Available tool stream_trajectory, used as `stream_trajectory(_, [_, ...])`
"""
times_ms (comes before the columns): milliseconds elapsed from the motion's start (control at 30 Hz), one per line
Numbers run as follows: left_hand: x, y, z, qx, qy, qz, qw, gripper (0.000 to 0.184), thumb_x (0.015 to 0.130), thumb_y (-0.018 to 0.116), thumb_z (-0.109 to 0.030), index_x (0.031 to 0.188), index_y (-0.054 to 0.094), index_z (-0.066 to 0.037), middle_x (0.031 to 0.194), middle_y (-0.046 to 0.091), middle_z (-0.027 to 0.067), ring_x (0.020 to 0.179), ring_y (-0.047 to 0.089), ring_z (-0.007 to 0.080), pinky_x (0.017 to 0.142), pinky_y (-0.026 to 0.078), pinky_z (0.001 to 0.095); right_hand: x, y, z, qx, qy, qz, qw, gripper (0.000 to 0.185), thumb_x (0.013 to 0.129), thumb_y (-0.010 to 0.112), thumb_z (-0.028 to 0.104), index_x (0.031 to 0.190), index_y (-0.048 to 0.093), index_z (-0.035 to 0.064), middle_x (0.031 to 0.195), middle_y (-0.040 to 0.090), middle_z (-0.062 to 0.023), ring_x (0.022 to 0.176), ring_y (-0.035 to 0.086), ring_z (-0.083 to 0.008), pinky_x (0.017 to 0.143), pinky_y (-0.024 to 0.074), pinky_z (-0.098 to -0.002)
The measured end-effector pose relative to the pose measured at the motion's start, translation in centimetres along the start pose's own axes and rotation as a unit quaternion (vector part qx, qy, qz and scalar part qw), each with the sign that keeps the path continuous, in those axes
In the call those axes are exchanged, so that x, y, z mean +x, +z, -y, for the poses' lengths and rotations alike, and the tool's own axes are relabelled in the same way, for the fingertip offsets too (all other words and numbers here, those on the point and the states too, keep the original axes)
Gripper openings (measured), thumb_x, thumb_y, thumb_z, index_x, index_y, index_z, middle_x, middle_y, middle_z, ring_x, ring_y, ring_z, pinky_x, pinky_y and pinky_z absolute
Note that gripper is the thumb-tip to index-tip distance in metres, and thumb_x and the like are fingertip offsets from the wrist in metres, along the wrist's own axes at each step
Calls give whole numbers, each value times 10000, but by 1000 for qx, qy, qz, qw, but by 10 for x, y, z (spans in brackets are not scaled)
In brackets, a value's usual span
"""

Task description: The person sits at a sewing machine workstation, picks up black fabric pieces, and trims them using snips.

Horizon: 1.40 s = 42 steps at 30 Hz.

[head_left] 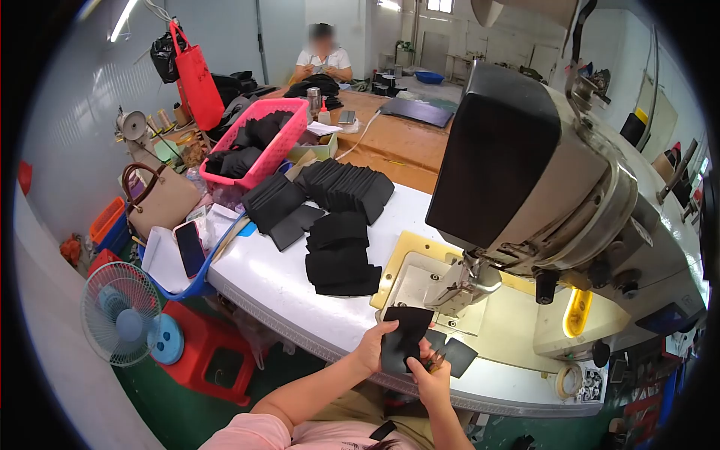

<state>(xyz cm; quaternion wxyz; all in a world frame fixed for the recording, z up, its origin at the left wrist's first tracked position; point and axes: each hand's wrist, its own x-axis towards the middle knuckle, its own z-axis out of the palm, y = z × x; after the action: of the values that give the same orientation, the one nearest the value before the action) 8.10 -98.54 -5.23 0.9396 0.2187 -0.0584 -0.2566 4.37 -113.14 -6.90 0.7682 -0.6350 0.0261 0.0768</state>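
My left hand (373, 343) is closed on the left edge of a black fabric piece (405, 330), in front of the sewing machine (510, 157). At the piece's lower right, my right hand (431, 375) pinches it with the thumb and also holds a small metal tool (435, 361), perhaps thread snips. Another dark piece (463, 357) lies just right of that hand, at the table edge. Beyond my hands, stacks of black pieces (341, 255) rest on the white table (262, 274), with a long row of folded black pieces (349, 186) behind them.
A pink basket (259, 142) of black fabric stands at the back left. Nearer are a handbag (161, 199), a phone (190, 247) in a blue-rimmed container, a fan (129, 325) and a red stool (199, 352). Another person (322, 60) sits behind the brown table (412, 139).
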Motion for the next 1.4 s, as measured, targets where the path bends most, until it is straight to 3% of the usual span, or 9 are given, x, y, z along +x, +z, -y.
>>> stream_trajectory(433, [-12, -34, -42, 120, 152, -76, 978, 361, 899, 486, -320, 1108, 439, -30, 949, 583, 128, 785, 592, 177, 710, 497, 289, 12, -61, 4, -261, -190, -152, 934, 47, 792, 641, 23, 795, 597, 5, 644, 560, 1, 544, 470, -54, 500, 397, -227])
stream_trajectory(600, [-24, -40, -50, 170, 182, -117, 961, 238, 913, 468, -231, 1082, 448, -65, 877, 583, 102, 748, 585, 145, 607, 481, 233, 14, -84, 16, -412, -292, -172, 846, 204, 678, 655, -58, 853, 562, -12, 840, 551, -121, 697, 549, -257, 616, 449, -298])
stream_trajectory(767, [-26, -45, -58, 253, 208, -122, 937, 206, 893, 490, -166, 1069, 446, -68, 926, 574, 78, 810, 561, 120, 720, 453, 246, 12, -80, 20, -436, -274, -160, 842, 239, 672, 672, -43, 883, 565, -7, 911, 551, -128, 757, 580, -278, 666, 474, -325])
stream_trajectory(900, [-26, -33, -133, 498, 354, -117, 783, 240, 795, 528, -21, 1028, 482, -52, 994, 539, 56, 816, 538, 119, 779, 428, 268, 14, -85, 14, -440, -263, -164, 843, 239, 675, 677, -30, 887, 569, -4, 907, 552, -126, 761, 582, -277, 670, 474, -321])
stream_trajectory(1033, [-21, 9, -188, 754, 470, -137, 438, 423, 663, 731, -164, 1017, 526, -55, 981, 535, 112, 880, 536, 242, 803, 409, 311, 13, -81, 16, -446, -258, -174, 839, 226, 680, 674, -21, 880, 571, 0, 903, 555, -126, 753, 583, -282, 663, 475, -325])
stream_trajectory(1133, [-6, -10, -191, 877, 386, -103, 266, 527, 620, 769, -307, 1026, 530, -70, 1015, 525, 138, 944, 520, 292, 874, 378, 371, 13, -82, 14, -456, -258, -183, 832, 222, 679, 677, -12, 875, 574, 6, 901, 559, -128, 750, 585, -292, 660, 478, -333])
stream_trajectory(1167, [-5, -23, -184, 915, 264, -100, 289, 608, 604, 755, -414, 1054, 530, -73, 1087, 508, 139, 1067, 471, 306, 946, 311, 453, 13, -84, 12, -458, -259, -184, 830, 223, 678, 680, -8, 874, 575, 8, 902, 560, -129, 750, 585, -295, 659, 479, -337])
stream_trajectory(1267, [-4, -39, -152, 932, 286, -113, 191, 686, 595, 748, -459, 1123, 538, -75, 1152, 479, 150, 1184, 346, 355, 969, 263, 511, 12, -89, 9, -462, -271, -179, 825, 233, 670, 693, 6, 872, 579, 17, 905, 563, -131, 750, 586, -300, 656, 481, -344])
stream_trajectory(1400, [-4, -37, -99, 870, 343, -94, 341, 589, 636, 731, -424, 1068, 563, -61, 1124, 496, 136, 1124, 412, 322, 942, 301, 490, 7, -79, 19, -473, -246, -171, 829, 265, 643, 721, 22, 869, 582, 28, 860, 547, -117, 734, 578, -291, 641, 472, -343])
